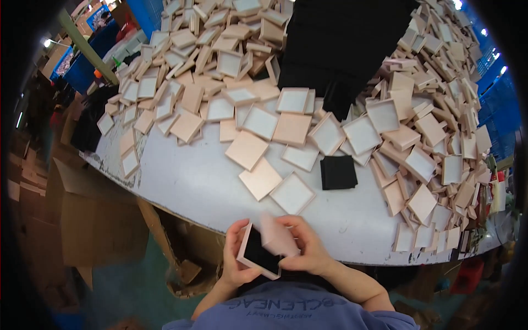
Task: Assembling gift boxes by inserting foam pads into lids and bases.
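Observation:
Close to my body, in front of the table's near edge, my left hand (236, 258) grips a shallow pink box base (247, 242) by its sides. A black insert (258, 250) lies inside the base. My right hand (304, 245) holds a pink box lid (279, 236), tilted over the base's right part and smeared by motion. The lid covers some of the black insert. Beyond my hands, a small stack of square black pads (338, 172) rests on the table, with an upturned lid (292, 193) to its left.
Heaps of loose pink box halves (245, 115) cover the far part of the white table (187, 170) and its right side (421, 165). A tall black stack (346, 44) stands among them. Left of the table is a cardboard box (102, 225). Blue crates (498, 104) stand at far right.

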`<state>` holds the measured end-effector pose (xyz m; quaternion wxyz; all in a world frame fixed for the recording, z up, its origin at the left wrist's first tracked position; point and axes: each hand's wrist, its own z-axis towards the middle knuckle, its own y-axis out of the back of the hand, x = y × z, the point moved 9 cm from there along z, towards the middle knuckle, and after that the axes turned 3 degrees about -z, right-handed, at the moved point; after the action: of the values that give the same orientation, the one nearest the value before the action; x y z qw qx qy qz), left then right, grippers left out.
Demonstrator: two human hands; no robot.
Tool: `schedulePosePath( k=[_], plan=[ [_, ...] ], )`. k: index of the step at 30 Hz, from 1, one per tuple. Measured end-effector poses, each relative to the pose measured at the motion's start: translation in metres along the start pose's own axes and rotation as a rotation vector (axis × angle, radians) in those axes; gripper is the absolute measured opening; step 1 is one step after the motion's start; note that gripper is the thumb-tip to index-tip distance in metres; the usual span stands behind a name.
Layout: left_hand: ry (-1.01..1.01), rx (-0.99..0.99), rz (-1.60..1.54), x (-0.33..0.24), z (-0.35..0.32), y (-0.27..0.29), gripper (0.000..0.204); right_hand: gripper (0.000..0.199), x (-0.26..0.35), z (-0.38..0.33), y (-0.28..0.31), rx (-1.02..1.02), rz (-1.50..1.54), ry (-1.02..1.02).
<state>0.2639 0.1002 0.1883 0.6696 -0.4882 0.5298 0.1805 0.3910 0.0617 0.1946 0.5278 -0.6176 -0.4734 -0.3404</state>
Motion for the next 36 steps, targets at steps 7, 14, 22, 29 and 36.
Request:
schedulePosePath(
  k=[7,14,22,29,36],
  plan=[
    [-0.148,0.023,0.029,-0.021,0.033,-0.009,0.103,0.086,0.025,0.016,0.014,-0.040,0.055,0.086],
    [-0.208,0.173,-0.307,-0.022,0.050,-0.019,0.100,0.082,0.036,0.025,0.013,-0.021,0.062,0.141],
    [-0.170,0.177,-0.027,-0.011,0.046,-0.015,0.102,0.080,0.064,0.013,-0.010,-0.010,-0.783,0.470],
    [-0.072,0.052,0.110,0.009,0.022,0.005,0.076,0.053,0.041,0.008,-0.025,0.002,-1.020,0.482],
    [0.006,0.041,0.353,-0.007,-0.025,0.041,0.024,0.032,-0.016,0.009,-0.041,0.404,-0.721,-0.171]
  ],
)
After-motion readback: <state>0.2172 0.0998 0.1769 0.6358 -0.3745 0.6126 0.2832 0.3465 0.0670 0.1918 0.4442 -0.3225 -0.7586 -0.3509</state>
